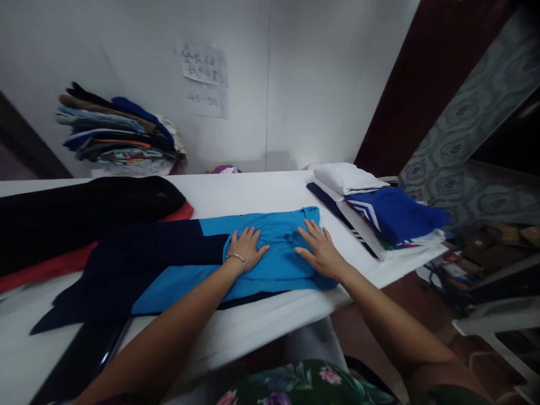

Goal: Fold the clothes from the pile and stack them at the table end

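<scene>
A light blue and navy garment [177, 264] lies spread across the white table [253, 194]. Both my hands rest flat on its light blue part. My left hand [247, 247], with a thin bracelet at the wrist, presses down with fingers spread. My right hand [318, 250] lies flat beside it, nearer the garment's right end, fingers stretched out. Neither hand holds anything.
A black garment [84, 214] over a red one [50, 267] lies at the left. A stack of folded white and blue clothes [379, 211] sits at the right. A pile of folded clothes [118, 132] stands against the back wall. A dark flat object [80, 360] lies near the front edge.
</scene>
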### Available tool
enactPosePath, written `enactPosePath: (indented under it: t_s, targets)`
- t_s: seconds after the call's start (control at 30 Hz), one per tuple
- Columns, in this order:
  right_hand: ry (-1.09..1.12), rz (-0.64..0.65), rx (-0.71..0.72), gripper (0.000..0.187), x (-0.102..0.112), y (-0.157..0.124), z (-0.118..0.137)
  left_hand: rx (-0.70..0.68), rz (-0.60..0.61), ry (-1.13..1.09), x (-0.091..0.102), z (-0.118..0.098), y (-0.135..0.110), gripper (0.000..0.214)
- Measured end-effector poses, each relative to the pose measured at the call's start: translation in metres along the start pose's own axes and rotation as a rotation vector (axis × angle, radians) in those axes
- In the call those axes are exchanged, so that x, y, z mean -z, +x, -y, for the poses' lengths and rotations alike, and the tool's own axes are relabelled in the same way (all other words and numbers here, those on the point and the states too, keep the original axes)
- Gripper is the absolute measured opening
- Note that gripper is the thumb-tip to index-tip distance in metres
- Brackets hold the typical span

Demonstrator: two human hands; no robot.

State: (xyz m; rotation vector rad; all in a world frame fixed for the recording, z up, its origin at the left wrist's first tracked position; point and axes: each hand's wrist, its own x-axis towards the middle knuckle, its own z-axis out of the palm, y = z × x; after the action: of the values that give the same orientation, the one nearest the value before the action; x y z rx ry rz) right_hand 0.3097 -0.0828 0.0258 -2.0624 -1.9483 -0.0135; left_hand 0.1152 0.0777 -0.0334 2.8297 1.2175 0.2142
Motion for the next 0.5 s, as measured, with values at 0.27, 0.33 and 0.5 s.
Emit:
enactPosePath:
  t_s: [0.27,0.33,0.5]
  targets:
    - [-0.088,0.146,0.014,0.067,-0.042,0.043,0.015,0.016,0.010,-0.097,0.000,0.000,-0.003,0.068]
    - [-0.116,0.235,-0.012,0.067,-0.062,0.044,0.010,0.023,0.016,-0.159,0.001,0.001,-0.003,0.068]
    - [-0.149,0.211,-0.004,0.066,-0.083,0.039,0.001,0.021,0.002,-0.229,0.001,0.001,-0.006,0.069]
